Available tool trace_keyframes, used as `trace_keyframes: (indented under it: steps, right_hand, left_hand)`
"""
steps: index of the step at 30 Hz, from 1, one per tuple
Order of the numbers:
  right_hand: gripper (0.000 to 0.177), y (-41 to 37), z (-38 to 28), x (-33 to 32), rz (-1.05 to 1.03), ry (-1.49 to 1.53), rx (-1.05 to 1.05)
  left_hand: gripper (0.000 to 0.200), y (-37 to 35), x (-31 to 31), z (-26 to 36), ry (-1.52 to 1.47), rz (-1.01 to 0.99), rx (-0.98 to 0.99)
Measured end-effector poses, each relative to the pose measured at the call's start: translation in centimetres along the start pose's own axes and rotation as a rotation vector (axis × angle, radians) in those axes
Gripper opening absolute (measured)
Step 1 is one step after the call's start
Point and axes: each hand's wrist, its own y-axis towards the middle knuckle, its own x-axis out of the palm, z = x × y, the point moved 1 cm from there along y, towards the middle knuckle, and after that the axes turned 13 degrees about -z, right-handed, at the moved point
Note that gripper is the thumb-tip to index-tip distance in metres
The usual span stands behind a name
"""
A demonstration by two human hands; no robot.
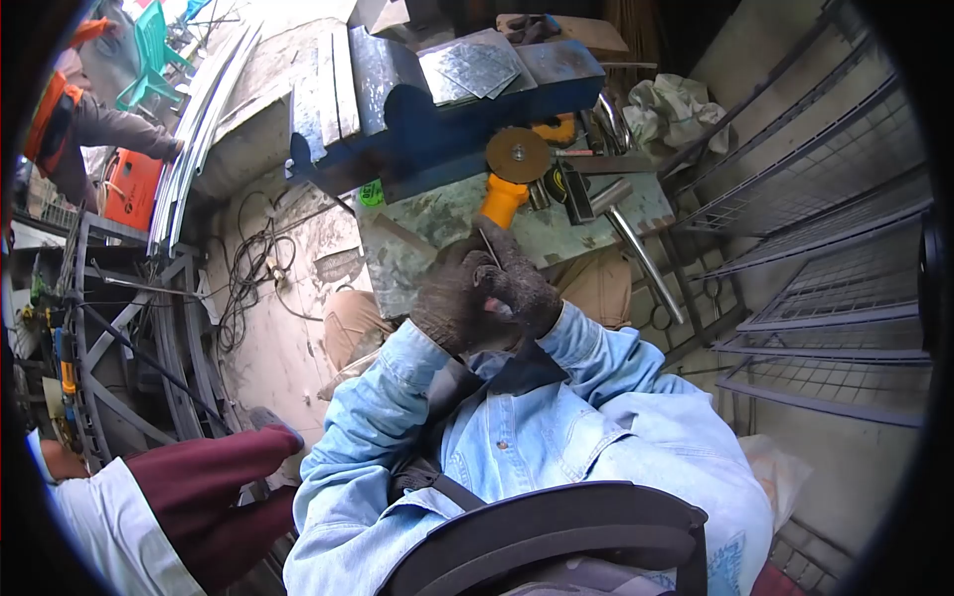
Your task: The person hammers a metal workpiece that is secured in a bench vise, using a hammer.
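Observation:
Both my hands wear dark, worn gloves and meet in front of my chest, over the near edge of the metal worktable. My left hand is closed, its fingers pressed against the other hand. Fingers curled, my right hand grips a thin dark rod that sticks up between the hands; its lower part is hidden. Just beyond them lies an angle grinder with a yellow body and a brown disc. A tape measure and a T-shaped metal tube rest to its right.
Behind the grinder stands a blue metal beam with metal plates on top. Wire-mesh racks line the right. Cables lie on the floor at left. One person in orange handles long metal bars; another person's maroon-clothed leg is near me.

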Motion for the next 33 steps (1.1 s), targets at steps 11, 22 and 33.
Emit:
trace_keyframes:
  steps: [11,22,33]
  right_hand:
    - [0.064,-1.5,0.5,-3.6,0.191,-0.329,0.143]
    - [0.040,-13.0,7.8,-5.8,0.444,-0.229,0.410]
    - [0.039,-11.9,8.2,-6.4,0.396,-0.262,0.411]
  left_hand:
    - [0.073,3.8,-1.7,-13.1,0.088,0.134,-0.094]
    - [0.041,3.0,-9.1,-6.2,-0.108,-0.083,-0.032]
    - [0.090,22.5,-16.0,-1.9,0.412,-0.134,-0.349]
